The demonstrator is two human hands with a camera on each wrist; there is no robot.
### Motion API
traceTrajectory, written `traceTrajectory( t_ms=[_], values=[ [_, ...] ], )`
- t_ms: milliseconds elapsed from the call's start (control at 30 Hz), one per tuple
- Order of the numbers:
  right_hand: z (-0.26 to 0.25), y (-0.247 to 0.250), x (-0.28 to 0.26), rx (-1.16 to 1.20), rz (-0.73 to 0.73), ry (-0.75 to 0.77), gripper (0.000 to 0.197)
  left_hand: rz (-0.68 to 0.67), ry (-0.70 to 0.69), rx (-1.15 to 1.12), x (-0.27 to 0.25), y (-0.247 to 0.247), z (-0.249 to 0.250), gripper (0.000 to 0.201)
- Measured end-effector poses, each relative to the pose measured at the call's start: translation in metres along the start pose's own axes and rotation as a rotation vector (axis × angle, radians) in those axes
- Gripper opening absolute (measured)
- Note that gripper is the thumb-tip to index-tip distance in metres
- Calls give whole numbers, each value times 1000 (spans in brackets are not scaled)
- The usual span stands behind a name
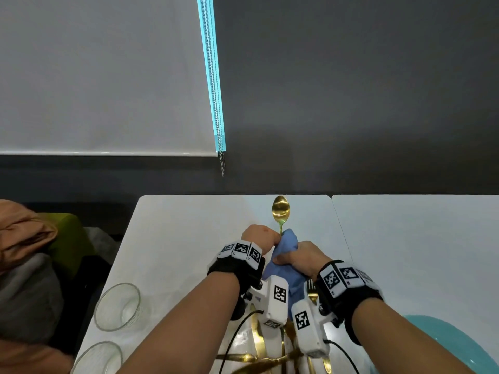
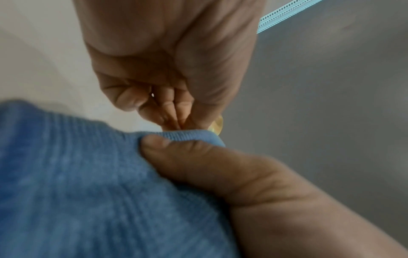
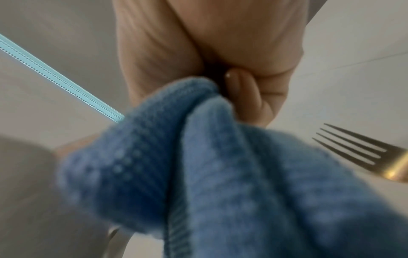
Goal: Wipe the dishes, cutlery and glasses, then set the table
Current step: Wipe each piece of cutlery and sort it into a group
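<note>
Two glass bowls [image 1: 118, 306] sit by the left edge of the white table [image 1: 189, 238]. The left hand [image 1: 259, 237] is curled tight and pinches the gold spoon [image 1: 280, 209] by its thin handle. The spoon's round end points away, close to the far edge. The right hand [image 1: 302, 257] is closed around the blue cloth [image 1: 286, 244], thumb pressed on it, and the cloth wraps the handle. A gold fork [image 3: 362, 153] lies just right of the cloth. More gold cutlery [image 1: 259, 354] lies near the front edge. The table's far left part has open room. Black-and-white square tags [image 1: 241, 248] on both wristbands have no readable words.
</note>
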State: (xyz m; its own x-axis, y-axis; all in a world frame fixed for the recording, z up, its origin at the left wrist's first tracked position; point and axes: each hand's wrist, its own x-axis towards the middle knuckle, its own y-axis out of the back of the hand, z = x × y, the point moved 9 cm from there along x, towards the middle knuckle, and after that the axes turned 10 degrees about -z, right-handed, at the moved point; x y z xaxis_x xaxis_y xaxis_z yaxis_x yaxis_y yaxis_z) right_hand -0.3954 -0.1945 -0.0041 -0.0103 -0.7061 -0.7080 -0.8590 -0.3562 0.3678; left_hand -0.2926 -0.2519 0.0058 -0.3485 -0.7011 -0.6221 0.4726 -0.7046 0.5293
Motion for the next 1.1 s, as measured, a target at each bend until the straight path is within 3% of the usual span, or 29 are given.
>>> traceTrajectory(
  t_ms=[300, 467, 600, 767, 900, 933, 1033, 1100],
  values=[
    [-5, -8, 19, -26, -48, -37, 43, 139, 51, -6, 31, 23, -22, 39],
    [15, 2, 18, -106, -66, -112, 56, 150, 145, 78, 50, 48, -54, 41],
    [34, 32, 14, -47, 20, -141, 52, 92, 205, 200, 60, 54, -80, 36],
    [50, 58, 6, 8, 78, -145, 39, 64, 314, 83, 68, 39, -102, 35],
    [65, 68, -2, 52, 91, -157, 33, 252, 364, -153, 57, 42, -114, 27],
    [70, 70, -5, 69, 90, -163, 33, 252, 360, -146, 57, 43, -113, 21],
    [82, 75, -13, 141, 85, -164, 27, 289, 366, 27, 54, 47, -108, 38],
    [89, 77, -20, 205, 86, -163, 28, 288, 339, 43, 55, 42, -108, 26]
  ],
)
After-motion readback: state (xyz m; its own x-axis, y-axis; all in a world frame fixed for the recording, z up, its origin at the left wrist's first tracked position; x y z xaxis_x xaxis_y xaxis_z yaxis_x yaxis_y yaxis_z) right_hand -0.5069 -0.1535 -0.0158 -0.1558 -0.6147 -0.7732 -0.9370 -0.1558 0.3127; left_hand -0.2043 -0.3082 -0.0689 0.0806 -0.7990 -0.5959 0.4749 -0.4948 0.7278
